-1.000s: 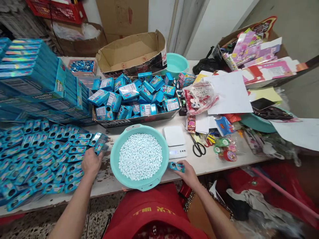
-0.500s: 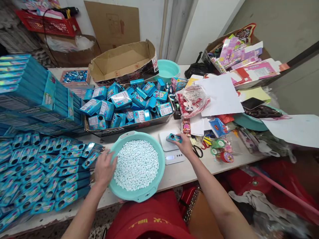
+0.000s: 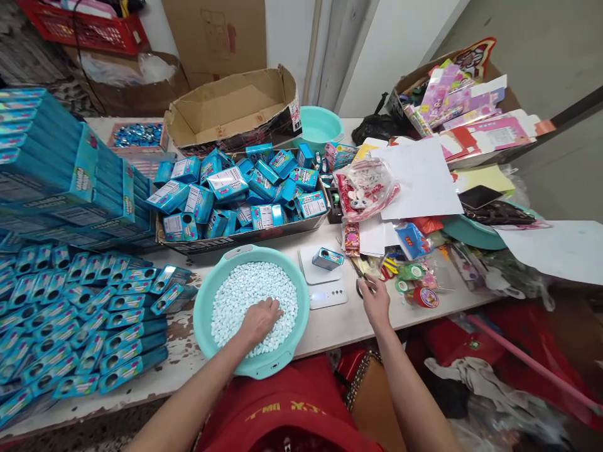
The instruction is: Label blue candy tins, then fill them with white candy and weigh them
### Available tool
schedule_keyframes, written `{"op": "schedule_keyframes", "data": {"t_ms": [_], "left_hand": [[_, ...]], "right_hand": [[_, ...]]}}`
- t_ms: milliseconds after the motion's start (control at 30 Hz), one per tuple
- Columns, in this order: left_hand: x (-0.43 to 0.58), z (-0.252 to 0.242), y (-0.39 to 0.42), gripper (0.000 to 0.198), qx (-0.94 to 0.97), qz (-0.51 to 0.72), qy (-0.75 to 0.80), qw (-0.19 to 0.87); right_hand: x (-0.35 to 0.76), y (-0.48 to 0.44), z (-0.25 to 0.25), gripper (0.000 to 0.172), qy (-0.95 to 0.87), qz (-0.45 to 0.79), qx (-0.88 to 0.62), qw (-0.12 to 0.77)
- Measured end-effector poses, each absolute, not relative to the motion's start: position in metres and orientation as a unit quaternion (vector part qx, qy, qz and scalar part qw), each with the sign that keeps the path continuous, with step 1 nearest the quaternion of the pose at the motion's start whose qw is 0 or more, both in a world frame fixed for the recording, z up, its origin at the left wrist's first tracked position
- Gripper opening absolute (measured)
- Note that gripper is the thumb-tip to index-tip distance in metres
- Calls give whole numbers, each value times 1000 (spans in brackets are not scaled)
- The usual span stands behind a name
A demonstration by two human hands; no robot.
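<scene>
In the head view, my left hand (image 3: 259, 321) rests palm down in a turquoise basin (image 3: 203, 307) full of small white and pale-blue tablets (image 3: 235, 292). Its fingers are curled together into the tablets, and the fingertips are partly hidden. My right hand (image 3: 377, 302) closes around the dark handles of scissors (image 3: 359, 290) lying on the table. A small blue printed box (image 3: 328, 258) sits on the platform of a white digital scale (image 3: 328, 295), between the basin and my right hand. Neither hand touches that box.
A carton (image 3: 245, 237) piled with blue boxes stands behind the basin. Rows of upright blue boxes (image 3: 94, 314) and a tall stack (image 3: 70, 163) fill the left. Tape rolls (image 3: 426, 297), papers (image 3: 417, 182) and plastic bags (image 3: 367, 188) crowd the right.
My left hand has moved from the basin's left rim into the tablets. The right hand has let go of the blue box on the scale and moved right and nearer, onto the scissors.
</scene>
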State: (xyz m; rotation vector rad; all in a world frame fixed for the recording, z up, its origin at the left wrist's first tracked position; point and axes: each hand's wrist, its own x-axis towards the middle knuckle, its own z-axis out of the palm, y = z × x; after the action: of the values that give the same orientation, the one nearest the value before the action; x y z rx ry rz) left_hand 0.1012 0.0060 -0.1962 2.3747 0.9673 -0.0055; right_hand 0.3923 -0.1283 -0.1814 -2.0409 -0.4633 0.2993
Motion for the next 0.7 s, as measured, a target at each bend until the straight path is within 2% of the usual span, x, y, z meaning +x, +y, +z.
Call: {"op": "schedule_keyframes", "data": {"t_ms": [67,233,333,433,567,633,700], "left_hand": [[101,-192,12,12,823,35,420,380],[95,-169,32,27,509,170,521,664],[92,-158,42,17,257,218,509,792],[90,-154,47,9,121,229,503,824],[90,-156,45,21,118,224,515,819],[90,-159,41,25,128,216,527,812],[90,-161,39,25,129,221,538,803]], "right_hand": [[391,-135,-186,47,-181,138,-834,502],[393,-132,-190,47,-181,170,-825,507],[393,-119,-187,47,-190,170,-823,508],[390,-99,-179,53,-217,174,-813,512],[386,-68,-175,71,-270,190,-798,505],[386,-54,-179,71,-283,211,-790,502],[387,-44,-181,63,-285,238,-780,503]]}}
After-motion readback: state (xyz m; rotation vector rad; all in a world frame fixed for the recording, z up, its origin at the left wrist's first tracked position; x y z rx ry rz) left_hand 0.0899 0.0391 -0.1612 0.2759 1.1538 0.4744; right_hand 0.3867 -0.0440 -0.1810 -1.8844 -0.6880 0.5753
